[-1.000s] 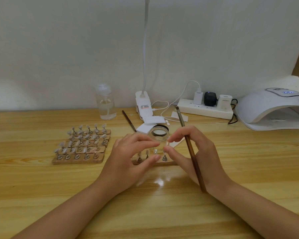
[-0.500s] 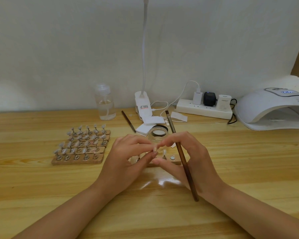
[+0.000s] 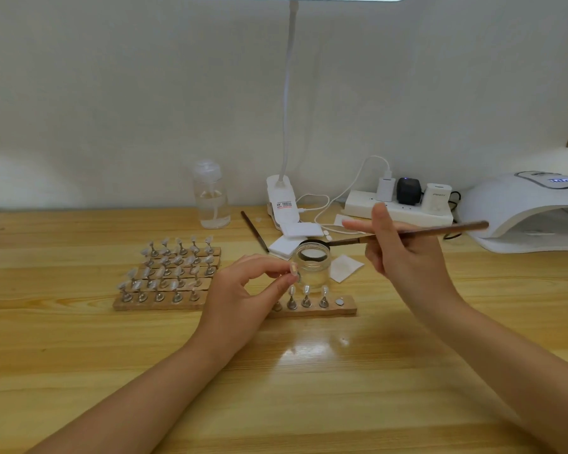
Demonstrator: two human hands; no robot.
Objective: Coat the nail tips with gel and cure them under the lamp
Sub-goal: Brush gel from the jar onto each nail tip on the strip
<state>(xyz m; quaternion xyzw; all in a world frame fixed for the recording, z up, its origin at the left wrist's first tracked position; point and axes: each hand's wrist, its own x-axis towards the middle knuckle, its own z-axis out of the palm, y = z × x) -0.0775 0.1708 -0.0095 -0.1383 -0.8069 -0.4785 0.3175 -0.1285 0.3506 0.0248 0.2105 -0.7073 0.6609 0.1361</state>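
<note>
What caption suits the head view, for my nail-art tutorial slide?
Left hand pinches a nail tip beside the open glass jar while the right hand angles the brush toward it.

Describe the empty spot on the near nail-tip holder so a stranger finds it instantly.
Start at the open glass jar mid-table. Just in front lies a wooden strip holding nail tips on metal stands. At its right end sits a bare round metal disc, the only position without a stand.

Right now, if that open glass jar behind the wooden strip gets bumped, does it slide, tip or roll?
The glass jar looks squat and wide, so it would probably slide rather than tip. It stands upright on a flat base, so rolling seems unlikely. With the mouth open and the brush tip at its rim, contents could spill.
</note>
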